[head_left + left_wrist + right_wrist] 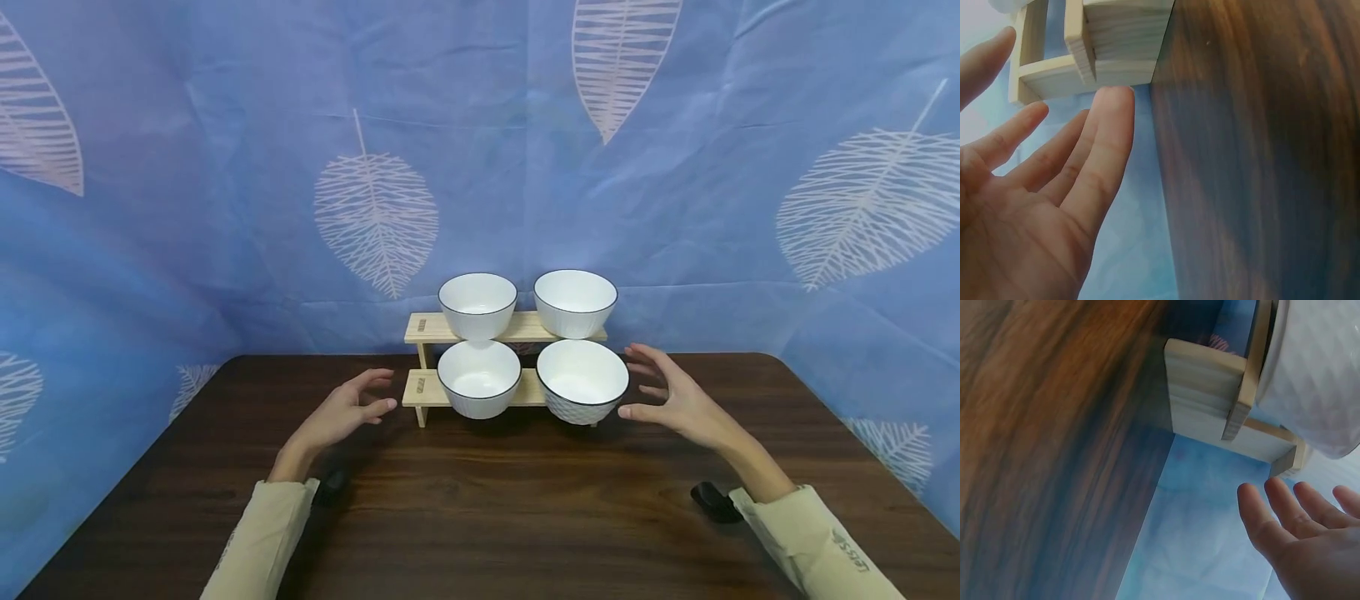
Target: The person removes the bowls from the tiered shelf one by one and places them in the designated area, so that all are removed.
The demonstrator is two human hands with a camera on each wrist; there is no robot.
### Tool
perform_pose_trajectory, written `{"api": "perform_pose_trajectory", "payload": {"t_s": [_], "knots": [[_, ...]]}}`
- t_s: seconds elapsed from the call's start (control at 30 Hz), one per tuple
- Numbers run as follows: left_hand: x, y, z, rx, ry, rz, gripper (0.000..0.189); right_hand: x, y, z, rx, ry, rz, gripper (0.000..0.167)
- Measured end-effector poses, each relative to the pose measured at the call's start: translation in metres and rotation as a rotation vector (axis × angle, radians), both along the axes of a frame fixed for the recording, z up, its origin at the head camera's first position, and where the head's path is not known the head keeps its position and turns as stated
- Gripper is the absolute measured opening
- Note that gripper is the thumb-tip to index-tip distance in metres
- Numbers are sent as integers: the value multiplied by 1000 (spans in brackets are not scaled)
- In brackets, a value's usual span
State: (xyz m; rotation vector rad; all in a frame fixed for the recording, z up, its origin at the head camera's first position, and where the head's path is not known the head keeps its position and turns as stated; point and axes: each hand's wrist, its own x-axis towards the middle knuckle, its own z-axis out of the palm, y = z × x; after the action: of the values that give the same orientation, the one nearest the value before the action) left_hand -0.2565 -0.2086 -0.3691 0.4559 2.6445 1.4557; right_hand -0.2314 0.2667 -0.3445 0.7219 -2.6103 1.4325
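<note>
A two-tier light wooden rack (430,387) stands near the table's far edge. White bowls with dark rims sit in pairs on it: an upper left bowl (477,300) and upper right bowl (575,304), then a lower left bowl (480,379) and a textured lower right bowl (582,379). My left hand (348,412), fingers spread and holding nothing, is beside the rack's left end. Close by the lower right bowl's right side, my right hand (682,404) has thumb and fingers apart and grips nothing. In the right wrist view, its fingers show below that bowl (1316,375).
The dark wooden table (510,508) has rounded far corners. Behind it hangs a blue cloth (480,192) with white leaf prints. A black wrist device (716,502) shows at the right sleeve, and another dark one (330,486) is by the left cuff.
</note>
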Motion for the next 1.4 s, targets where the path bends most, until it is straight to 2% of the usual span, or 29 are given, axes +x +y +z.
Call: {"api": "perform_pose_trajectory", "payload": {"t_s": [0.27,0.4,0.6,0.87,1.17,1.27,1.4], "knots": [[-15,8,-2,56,-60,-18,68,-4,-10,-1,-55,-24,17,101],[-19,14,-2,51,-85,-25,75,-6,-16,-1,-67,-42,21,104],[-25,21,-6,70,-111,-23,78,-10,-23,-3,-76,-60,25,106],[-33,25,-14,142,-177,-60,80,-13,-28,-6,-59,-53,3,108],[-39,27,-17,165,-212,-67,82,-16,-34,-11,-68,-38,43,114],[-40,27,-18,178,-224,-78,80,-15,-35,-12,-54,-44,13,116],[-40,29,-17,203,-243,-65,75,-14,-37,-9,9,-33,-80,113]]}}
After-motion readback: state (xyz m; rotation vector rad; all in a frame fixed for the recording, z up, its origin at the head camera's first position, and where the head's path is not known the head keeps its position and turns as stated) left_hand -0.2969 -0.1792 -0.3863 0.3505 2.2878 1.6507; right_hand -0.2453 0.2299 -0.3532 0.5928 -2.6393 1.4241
